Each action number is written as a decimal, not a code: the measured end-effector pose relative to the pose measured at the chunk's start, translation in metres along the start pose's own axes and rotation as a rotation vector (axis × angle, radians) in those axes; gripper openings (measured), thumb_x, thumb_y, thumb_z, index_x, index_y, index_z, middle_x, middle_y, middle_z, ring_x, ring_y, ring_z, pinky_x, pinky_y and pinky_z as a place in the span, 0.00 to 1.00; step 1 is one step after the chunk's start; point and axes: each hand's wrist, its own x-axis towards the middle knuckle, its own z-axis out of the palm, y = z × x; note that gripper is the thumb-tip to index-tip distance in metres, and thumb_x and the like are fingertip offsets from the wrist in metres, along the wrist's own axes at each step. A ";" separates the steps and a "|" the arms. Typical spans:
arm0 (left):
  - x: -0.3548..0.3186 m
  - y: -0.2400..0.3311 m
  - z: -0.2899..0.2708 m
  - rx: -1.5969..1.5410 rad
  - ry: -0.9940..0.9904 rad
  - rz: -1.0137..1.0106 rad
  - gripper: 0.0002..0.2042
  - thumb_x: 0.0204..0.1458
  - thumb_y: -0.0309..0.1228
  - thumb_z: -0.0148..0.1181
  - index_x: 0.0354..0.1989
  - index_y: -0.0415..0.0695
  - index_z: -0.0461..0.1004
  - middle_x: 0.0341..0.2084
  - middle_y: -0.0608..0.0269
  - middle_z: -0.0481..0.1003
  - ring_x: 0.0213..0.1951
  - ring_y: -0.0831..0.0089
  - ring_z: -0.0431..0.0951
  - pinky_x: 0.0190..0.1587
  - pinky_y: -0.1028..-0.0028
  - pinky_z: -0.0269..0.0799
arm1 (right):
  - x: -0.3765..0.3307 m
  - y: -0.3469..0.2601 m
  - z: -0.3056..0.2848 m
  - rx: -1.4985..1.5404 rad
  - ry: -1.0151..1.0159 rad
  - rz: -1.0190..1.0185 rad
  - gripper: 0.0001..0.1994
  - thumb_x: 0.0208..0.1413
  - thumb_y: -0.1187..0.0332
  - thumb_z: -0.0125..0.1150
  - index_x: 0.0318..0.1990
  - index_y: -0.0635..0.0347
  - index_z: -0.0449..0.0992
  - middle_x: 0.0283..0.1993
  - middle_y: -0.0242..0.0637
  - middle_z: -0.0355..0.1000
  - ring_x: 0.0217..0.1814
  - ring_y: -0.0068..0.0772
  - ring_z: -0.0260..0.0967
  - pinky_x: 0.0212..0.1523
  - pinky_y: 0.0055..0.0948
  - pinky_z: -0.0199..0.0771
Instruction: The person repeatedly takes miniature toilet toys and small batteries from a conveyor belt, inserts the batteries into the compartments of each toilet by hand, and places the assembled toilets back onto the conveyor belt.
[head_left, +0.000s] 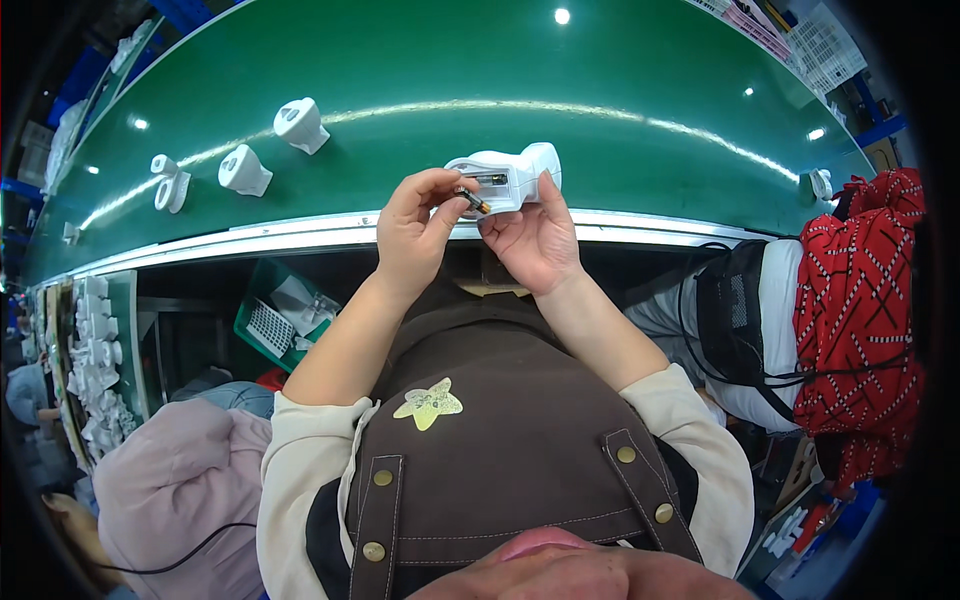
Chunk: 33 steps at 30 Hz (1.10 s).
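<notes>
My right hand (pixel 540 245) grips a white plastic battery device (pixel 541 165) from its near and right sides, over the table's front edge. The device lies tilted with its battery compartment facing up. One dark battery (pixel 490 180) shows inside the compartment. Between the thumb and fingers of my left hand (pixel 412 225) is a loose black battery with a copper-coloured end (pixel 472 201), held slantwise at the compartment's near left side. The fingers partly cover the compartment, so I cannot tell whether the loose battery touches it.
On the green table (pixel 640 60), similar white devices stand to the left, among them one near the middle left (pixel 301 126). A metal strip (pixel 330 230) edges the table. Below it sits a green crate (pixel 262 325). People are close by on both sides, one in a pink top (pixel 180 480).
</notes>
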 end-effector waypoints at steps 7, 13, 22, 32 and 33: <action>0.006 0.017 -0.001 0.485 -0.054 0.324 0.11 0.51 0.15 0.60 0.43 0.36 0.74 0.43 0.56 0.75 0.38 0.72 0.76 0.40 0.72 0.75 | -0.005 0.000 0.005 0.007 -0.052 0.048 0.24 0.55 0.62 0.66 0.57 0.55 0.66 0.54 0.37 0.70 0.52 0.30 0.68 0.49 0.29 0.71; 0.021 0.022 -0.018 0.885 -0.186 0.553 0.13 0.44 0.13 0.61 0.39 0.36 0.75 0.40 0.53 0.74 0.36 0.61 0.77 0.38 0.67 0.74 | 0.003 0.007 0.009 0.046 0.039 0.077 0.19 0.58 0.61 0.63 0.54 0.52 0.69 0.50 0.34 0.73 0.45 0.25 0.70 0.46 0.28 0.70; 0.025 0.036 -0.027 0.746 -0.142 0.598 0.15 0.41 0.12 0.63 0.40 0.37 0.74 0.34 0.53 0.76 0.31 0.58 0.76 0.33 0.66 0.72 | 0.018 0.025 0.019 0.021 0.077 0.126 0.19 0.58 0.57 0.64 0.54 0.50 0.69 0.48 0.30 0.73 0.37 0.20 0.67 0.44 0.27 0.68; 0.019 0.035 -0.043 1.082 -0.176 0.730 0.20 0.39 0.22 0.64 0.46 0.46 0.79 0.43 0.56 0.75 0.43 0.59 0.75 0.45 0.63 0.69 | 0.012 0.042 0.036 -0.094 0.110 0.053 0.19 0.60 0.57 0.61 0.54 0.51 0.68 0.47 0.29 0.73 0.41 0.20 0.69 0.45 0.26 0.69; 0.017 0.035 -0.044 1.083 -0.179 0.736 0.20 0.39 0.22 0.64 0.46 0.46 0.79 0.43 0.56 0.75 0.43 0.59 0.75 0.45 0.63 0.69 | 0.010 0.043 0.035 -0.093 0.105 0.049 0.19 0.60 0.57 0.61 0.54 0.51 0.68 0.47 0.29 0.73 0.41 0.20 0.69 0.45 0.26 0.69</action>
